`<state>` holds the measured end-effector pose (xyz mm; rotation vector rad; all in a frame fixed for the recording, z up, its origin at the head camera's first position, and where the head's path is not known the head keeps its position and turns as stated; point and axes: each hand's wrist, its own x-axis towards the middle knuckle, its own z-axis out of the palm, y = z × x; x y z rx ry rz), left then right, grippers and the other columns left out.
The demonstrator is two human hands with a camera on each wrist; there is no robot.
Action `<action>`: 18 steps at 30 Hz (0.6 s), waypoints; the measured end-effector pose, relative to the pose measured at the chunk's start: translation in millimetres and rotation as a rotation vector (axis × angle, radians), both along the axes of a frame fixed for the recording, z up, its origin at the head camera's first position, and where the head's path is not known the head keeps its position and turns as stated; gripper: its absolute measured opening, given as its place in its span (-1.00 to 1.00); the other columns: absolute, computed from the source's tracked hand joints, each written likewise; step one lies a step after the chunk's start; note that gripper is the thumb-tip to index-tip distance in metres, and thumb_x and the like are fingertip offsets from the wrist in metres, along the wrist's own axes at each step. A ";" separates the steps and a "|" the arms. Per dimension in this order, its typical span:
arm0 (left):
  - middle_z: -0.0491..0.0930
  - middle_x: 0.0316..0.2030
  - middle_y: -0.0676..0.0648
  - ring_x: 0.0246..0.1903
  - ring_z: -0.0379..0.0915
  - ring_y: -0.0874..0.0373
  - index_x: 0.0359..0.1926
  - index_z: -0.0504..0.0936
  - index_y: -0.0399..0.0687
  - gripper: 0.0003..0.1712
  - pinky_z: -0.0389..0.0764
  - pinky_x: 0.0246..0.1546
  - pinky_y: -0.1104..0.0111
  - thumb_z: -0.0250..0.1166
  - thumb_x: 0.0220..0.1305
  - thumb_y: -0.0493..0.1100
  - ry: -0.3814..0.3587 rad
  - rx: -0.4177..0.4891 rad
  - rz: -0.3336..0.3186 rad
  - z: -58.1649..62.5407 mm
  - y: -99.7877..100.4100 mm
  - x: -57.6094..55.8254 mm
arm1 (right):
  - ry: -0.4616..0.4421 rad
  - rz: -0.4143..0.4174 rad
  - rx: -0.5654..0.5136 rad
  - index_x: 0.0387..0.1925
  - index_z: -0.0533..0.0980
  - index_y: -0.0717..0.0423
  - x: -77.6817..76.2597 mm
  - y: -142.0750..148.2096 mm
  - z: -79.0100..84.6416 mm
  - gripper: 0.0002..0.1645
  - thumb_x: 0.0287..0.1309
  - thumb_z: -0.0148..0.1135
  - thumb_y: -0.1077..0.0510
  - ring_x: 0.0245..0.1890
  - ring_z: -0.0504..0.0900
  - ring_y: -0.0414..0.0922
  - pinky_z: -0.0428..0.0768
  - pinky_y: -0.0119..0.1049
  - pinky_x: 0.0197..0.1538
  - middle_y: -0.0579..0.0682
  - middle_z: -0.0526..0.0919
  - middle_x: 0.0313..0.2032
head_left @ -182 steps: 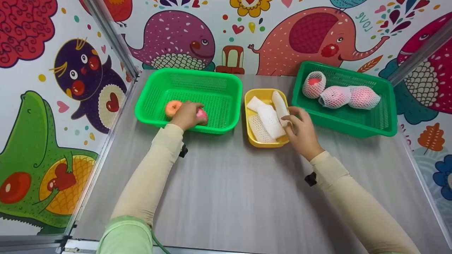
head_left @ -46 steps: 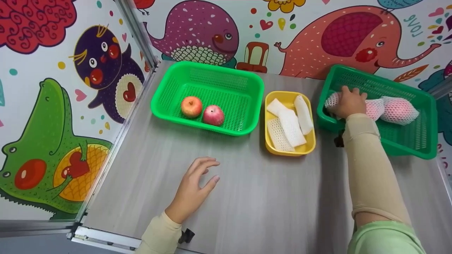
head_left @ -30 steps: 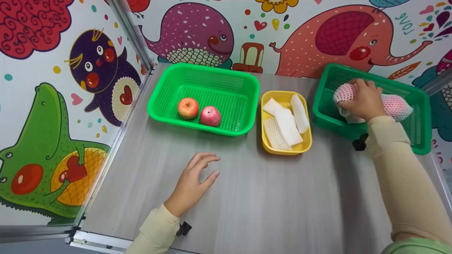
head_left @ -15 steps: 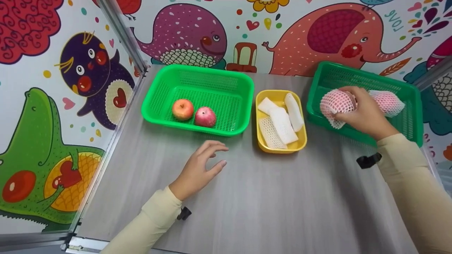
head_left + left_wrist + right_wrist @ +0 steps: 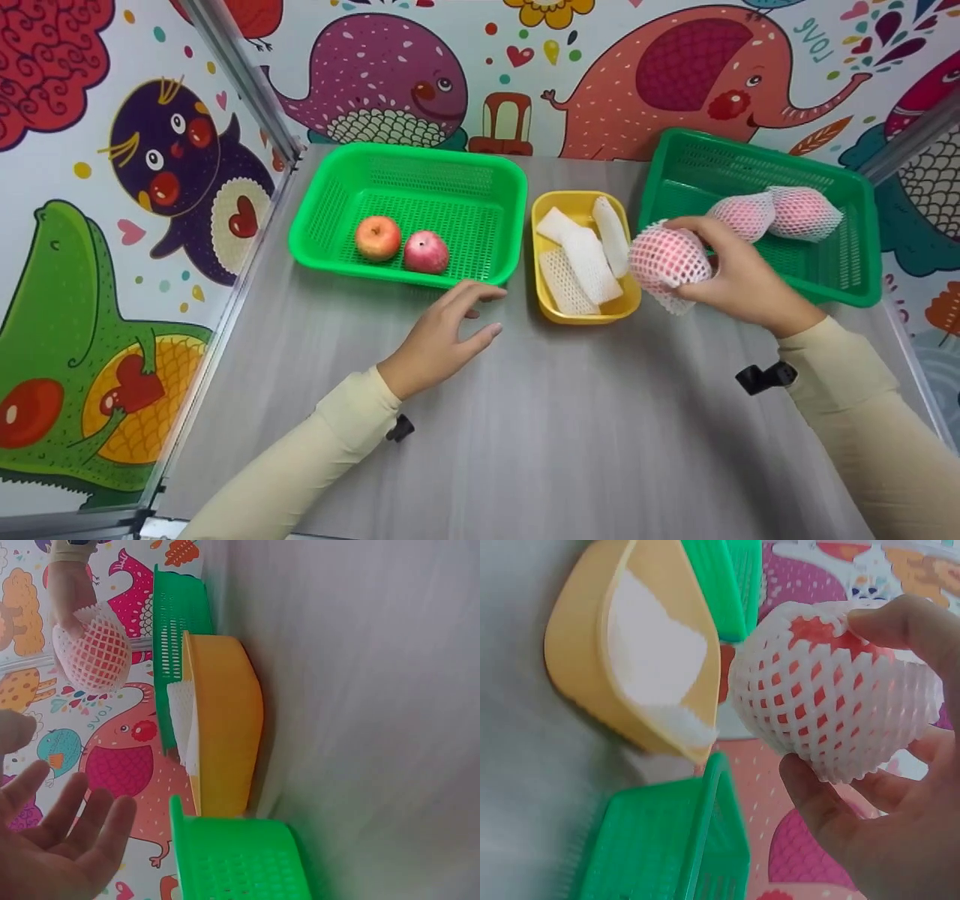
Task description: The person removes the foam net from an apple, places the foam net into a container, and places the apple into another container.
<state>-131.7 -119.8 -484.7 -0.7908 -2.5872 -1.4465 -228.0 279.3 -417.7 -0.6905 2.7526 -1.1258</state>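
My right hand (image 5: pixel 739 277) grips an apple in a white foam net (image 5: pixel 670 259), held up between the yellow tub (image 5: pixel 585 318) and the dark green basket (image 5: pixel 862 225). Thumb and fingers wrap the net in the right wrist view, and red skin (image 5: pixel 814 630) shows at its end. My left hand (image 5: pixel 442 341) is held at the front edge of the bright green basket (image 5: pixel 307 232), fingers loosely spread with nothing in them. Inside that basket sit two bare apples, one orange-red (image 5: pixel 378 238) and one pink (image 5: pixel 426 253).
White foam nets (image 5: pixel 589 262) lie in the yellow tub. Two more netted apples, one pale pink (image 5: pixel 742 216) and one to its right (image 5: pixel 804 213), stay in the dark green basket. Cartoon-printed walls (image 5: pixel 600 45) close off the back and left of the grey table (image 5: pixel 525 435).
My right hand has taken a netted apple out of the dark green basket and carried it left and nearer. My left hand, earlier in the bright green basket, has lately moved up from the table's front.
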 end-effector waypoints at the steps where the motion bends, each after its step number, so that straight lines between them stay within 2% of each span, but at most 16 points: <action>1: 0.47 0.16 0.12 0.17 0.38 0.25 0.30 0.46 0.10 -0.52 0.55 0.09 0.24 0.30 0.40 -0.11 0.004 0.002 -0.003 1.5 1.1 -1.9 | -0.002 0.014 -0.006 0.33 0.37 -0.02 3.0 -2.7 0.7 -0.05 -0.12 0.62 0.28 0.07 0.42 -0.10 0.54 -0.53 -0.07 -0.08 0.46 0.19; 6: 0.46 0.17 0.14 0.19 0.36 0.24 0.33 0.43 0.10 -0.49 0.57 0.08 0.24 0.29 0.41 -0.07 -0.006 0.028 -0.025 9.2 7.8 -7.8 | -0.023 0.076 -0.058 0.35 0.35 -0.06 19.3 -17.3 6.3 -0.04 -0.09 0.63 0.23 0.11 0.42 -0.13 0.58 -0.47 -0.05 -0.13 0.45 0.22; 9: 0.43 0.20 0.15 0.21 0.36 0.23 0.38 0.38 0.16 -0.43 0.57 0.08 0.25 0.29 0.41 -0.03 -0.041 0.049 -0.043 11.3 12.5 -7.7 | -0.039 0.135 -0.096 0.33 0.35 0.01 33.4 -31.7 15.8 -0.07 -0.06 0.62 0.22 0.14 0.42 -0.11 0.59 -0.44 -0.01 -0.12 0.46 0.21; 13: 0.35 0.28 0.15 0.23 0.36 0.17 0.46 0.26 0.24 -0.28 0.56 0.10 0.28 0.33 0.37 0.05 -0.088 0.074 -0.070 12.3 19.7 -3.1 | -0.057 0.236 -0.127 0.29 0.36 0.12 55.4 -53.4 32.8 -0.12 -0.05 0.62 0.20 0.15 0.42 -0.12 0.59 -0.38 0.05 -0.06 0.48 0.19; 16: 0.27 0.35 0.13 0.25 0.37 0.12 0.50 0.18 0.27 -0.17 0.57 0.09 0.27 0.37 0.32 0.06 -0.102 0.100 -0.097 13.4 26.1 2.3 | -0.066 0.284 -0.137 0.28 0.37 0.12 68.0 -64.9 37.5 -0.14 -0.04 0.61 0.17 0.13 0.43 -0.14 0.59 -0.32 0.06 -0.07 0.49 0.17; 18: 0.22 0.40 0.11 0.26 0.37 0.11 0.52 0.13 0.29 -0.11 0.57 0.09 0.27 0.40 0.29 0.05 -0.108 0.117 -0.118 14.4 30.8 5.8 | -0.079 0.304 -0.152 0.29 0.37 0.11 73.9 -70.5 35.0 -0.14 -0.04 0.61 0.16 0.12 0.44 -0.12 0.60 -0.27 0.06 -0.07 0.49 0.16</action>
